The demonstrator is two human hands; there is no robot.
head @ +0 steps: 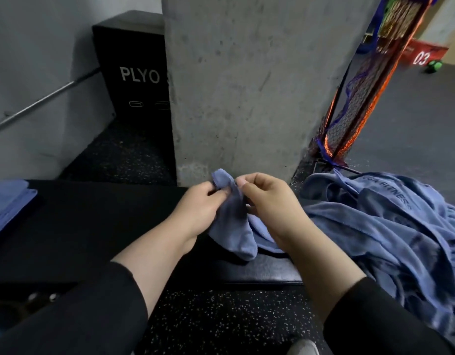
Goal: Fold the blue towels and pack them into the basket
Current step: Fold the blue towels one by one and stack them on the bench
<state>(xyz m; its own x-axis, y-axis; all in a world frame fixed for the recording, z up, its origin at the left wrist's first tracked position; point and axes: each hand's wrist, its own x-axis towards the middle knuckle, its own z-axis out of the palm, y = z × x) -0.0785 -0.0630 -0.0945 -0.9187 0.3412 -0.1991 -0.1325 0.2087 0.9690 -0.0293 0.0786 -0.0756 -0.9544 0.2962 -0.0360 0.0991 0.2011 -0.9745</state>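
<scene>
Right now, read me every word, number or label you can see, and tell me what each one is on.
"PLYO", white letters on the black box; the concrete pillar hides any further letters.
"03", white on the red sign.
"FITNESS", stitched on the pile of blue towels; the letters before it are too faint to read.
Small outline symbols low on the black box carry no text.

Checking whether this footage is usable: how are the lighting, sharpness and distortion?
Head view: dim, even light, no glare; wide-angle bending at the edges; both hands, left hand and right hand, fairly sharp on the blue towel; the red sign is smeared.
</scene>
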